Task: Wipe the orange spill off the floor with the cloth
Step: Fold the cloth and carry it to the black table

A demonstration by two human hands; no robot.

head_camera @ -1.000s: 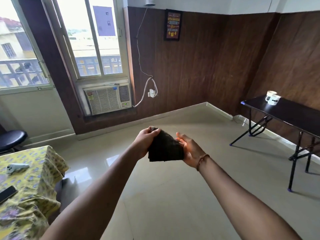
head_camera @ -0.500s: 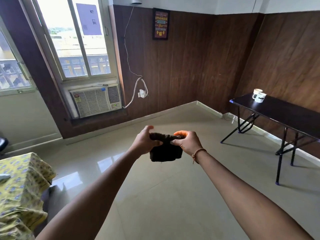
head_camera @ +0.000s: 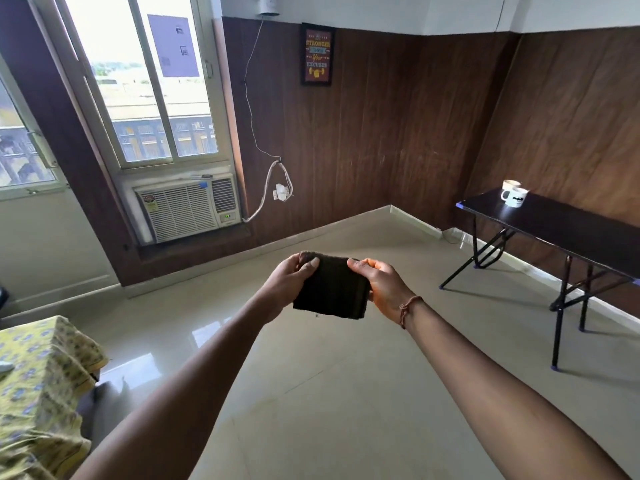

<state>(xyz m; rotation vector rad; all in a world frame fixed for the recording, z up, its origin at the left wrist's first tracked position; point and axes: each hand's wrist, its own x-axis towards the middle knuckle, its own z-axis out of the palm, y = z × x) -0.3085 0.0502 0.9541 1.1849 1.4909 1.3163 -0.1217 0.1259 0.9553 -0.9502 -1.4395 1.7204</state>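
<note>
Both hands hold a dark folded cloth (head_camera: 330,289) out in front of the body, in the air above the pale tiled floor (head_camera: 346,393). The left hand (head_camera: 289,282) grips the cloth's left edge, thumb laid across the front near the top corner and fingers curled behind. The right hand (head_camera: 382,285) pinches the right edge, thumb on the upper corner, the other fingers hidden behind the fabric; a thin cord bracelet (head_camera: 407,308) circles that wrist. Further out, a black folding table (head_camera: 568,230) stands along the wood-panelled right wall with two white mugs (head_camera: 514,195) on its far end. A window air conditioner (head_camera: 188,211) sits under the window, and a yellow patterned cloth (head_camera: 38,393) covers furniture at the lower left.
</note>
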